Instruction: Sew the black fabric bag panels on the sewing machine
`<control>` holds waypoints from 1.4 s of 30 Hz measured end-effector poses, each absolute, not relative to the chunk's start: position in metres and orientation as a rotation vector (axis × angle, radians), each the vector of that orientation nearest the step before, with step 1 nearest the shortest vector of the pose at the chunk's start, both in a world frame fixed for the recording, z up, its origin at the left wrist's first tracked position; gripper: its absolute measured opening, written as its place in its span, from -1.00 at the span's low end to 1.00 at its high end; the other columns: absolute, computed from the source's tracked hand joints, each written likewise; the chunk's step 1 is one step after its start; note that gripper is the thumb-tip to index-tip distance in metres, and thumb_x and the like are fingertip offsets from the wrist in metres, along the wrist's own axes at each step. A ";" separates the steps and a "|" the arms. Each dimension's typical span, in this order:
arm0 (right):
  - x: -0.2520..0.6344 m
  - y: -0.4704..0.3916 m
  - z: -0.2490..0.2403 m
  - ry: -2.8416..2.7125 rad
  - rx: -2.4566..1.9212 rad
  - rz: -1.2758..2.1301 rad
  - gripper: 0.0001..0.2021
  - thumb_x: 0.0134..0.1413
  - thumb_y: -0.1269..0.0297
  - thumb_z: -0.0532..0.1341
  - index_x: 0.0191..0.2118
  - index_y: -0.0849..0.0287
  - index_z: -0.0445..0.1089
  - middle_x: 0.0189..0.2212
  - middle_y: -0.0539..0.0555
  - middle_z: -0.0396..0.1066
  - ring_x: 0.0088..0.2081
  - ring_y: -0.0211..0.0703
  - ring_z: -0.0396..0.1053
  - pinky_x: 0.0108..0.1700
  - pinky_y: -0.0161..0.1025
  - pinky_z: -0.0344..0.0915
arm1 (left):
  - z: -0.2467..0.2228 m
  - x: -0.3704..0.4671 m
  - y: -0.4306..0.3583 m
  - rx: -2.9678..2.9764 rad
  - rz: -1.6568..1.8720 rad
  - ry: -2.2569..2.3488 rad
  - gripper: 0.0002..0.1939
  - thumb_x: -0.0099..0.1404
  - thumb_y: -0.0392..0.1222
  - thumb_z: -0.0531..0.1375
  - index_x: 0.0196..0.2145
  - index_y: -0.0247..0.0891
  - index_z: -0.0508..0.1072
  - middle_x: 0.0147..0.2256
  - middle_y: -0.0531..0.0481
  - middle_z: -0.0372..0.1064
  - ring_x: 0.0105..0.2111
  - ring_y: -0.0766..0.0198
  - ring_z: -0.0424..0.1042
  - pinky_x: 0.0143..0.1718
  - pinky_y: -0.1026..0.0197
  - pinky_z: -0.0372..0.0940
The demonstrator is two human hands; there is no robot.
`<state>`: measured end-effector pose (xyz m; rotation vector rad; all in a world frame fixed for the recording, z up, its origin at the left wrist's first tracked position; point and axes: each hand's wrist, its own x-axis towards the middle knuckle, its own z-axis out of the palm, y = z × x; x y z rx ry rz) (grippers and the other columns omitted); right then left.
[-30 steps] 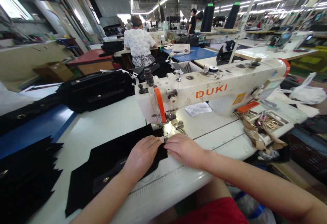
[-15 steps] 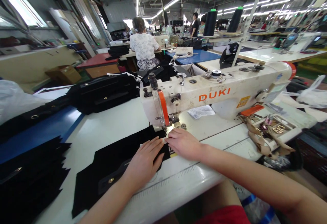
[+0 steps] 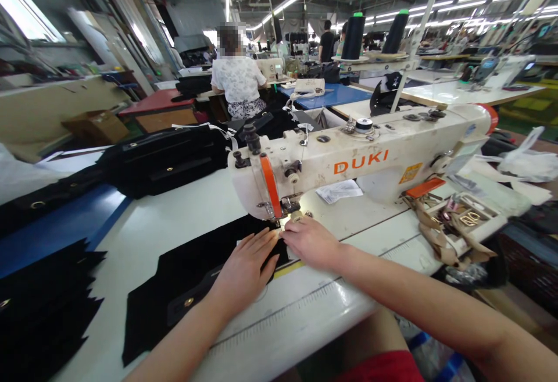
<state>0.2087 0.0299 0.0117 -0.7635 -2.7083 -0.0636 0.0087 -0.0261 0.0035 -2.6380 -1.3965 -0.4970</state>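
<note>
A black fabric panel [image 3: 192, 260] with a brass-coloured eyelet lies on the bed of a white sewing machine [image 3: 314, 161]. My left hand [image 3: 244, 268] rests flat on the panel, its fingers stretched toward the needle area and thumb apart. My right hand [image 3: 310, 242] is closed beside the presser foot, with fingers bent and pressed together at the panel's far right end. A small pale bit shows between the fingertips of both hands, too small to name. The fingers partly hide the needle and the fabric under it.
Stacked black panels [image 3: 39, 306] lie at the left, and more black pieces [image 3: 170, 155] behind. A tray of metal fittings [image 3: 473, 219] stands at the right. Thread cones [image 3: 353, 36] rise behind the machine. A co-worker [image 3: 239, 79] sits ahead, facing away.
The view has shifted slightly. The panel has slid a little away from me at the needle, baring more of a yellow strip. Both hands keep nearly the same pose.
</note>
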 end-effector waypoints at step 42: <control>0.206 0.031 0.002 -2.691 -0.764 -0.032 -0.90 0.20 0.43 0.16 -0.23 0.28 0.43 -0.29 0.13 0.40 -0.19 -0.05 0.27 -0.06 -0.14 0.23 | 0.003 0.006 -0.021 -2.619 -0.509 -1.380 -0.63 0.36 -0.17 0.05 0.05 -0.32 0.42 0.06 -0.20 0.41 0.08 0.04 0.38 0.06 -0.09 0.33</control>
